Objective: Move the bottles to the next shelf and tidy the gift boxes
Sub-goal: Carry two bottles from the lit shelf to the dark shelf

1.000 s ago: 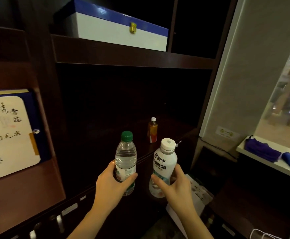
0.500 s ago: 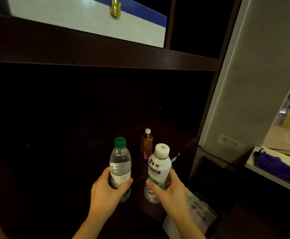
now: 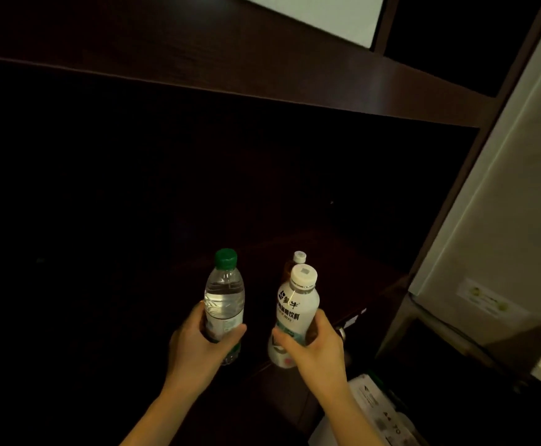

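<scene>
My left hand (image 3: 198, 346) grips a clear water bottle (image 3: 224, 294) with a green cap, held upright in front of the dark shelf. My right hand (image 3: 314, 349) grips a white milk-drink bottle (image 3: 295, 310) with a white cap, also upright. A small amber bottle (image 3: 298, 259) with a white cap stands on the shelf board just behind the white bottle and is mostly hidden by it. A corner of the white gift box (image 3: 336, 14) shows on the shelf above.
The dark wooden shelf board (image 3: 230, 72) above runs across the view. A pale wall (image 3: 504, 220) stands on the right beside the shelf's upright. A white carton (image 3: 375, 410) lies low on the right. The compartment's interior is very dark.
The view has moved closer to the dark compartment and tilted. Both hands keep their bottles and have drifted slightly right; the amber bottle now sits behind the white one.
</scene>
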The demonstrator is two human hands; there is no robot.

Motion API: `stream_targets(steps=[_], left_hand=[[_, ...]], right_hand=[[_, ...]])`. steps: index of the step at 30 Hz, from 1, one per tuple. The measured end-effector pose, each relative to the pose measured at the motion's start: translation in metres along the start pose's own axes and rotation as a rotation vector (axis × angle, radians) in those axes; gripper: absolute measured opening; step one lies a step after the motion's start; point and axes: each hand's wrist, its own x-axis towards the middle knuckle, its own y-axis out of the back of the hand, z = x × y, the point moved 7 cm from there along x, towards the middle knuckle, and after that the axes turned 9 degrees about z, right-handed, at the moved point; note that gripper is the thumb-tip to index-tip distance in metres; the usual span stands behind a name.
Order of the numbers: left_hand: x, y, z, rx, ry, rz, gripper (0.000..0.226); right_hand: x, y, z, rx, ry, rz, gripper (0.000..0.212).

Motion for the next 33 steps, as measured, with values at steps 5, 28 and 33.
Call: stream_targets(steps=[5,28,33], left_hand=[[0.014,-0.012,-0.015,0.074,0.084,0.123,0.065],[0.006,-0.017,-0.052,0.307,0.18,0.455,0.058],[0.005,-0.015,-0.06,0.336,0.195,0.47,0.062]], right_hand=[[0.037,-0.025,0.018,0.042,0.021,-0.102,0.053],[0.093,-0.11,0.088,0.088,0.019,-0.489,0.062],[0.093,-0.118,0.091,0.097,0.022,-0.511,0.07]])
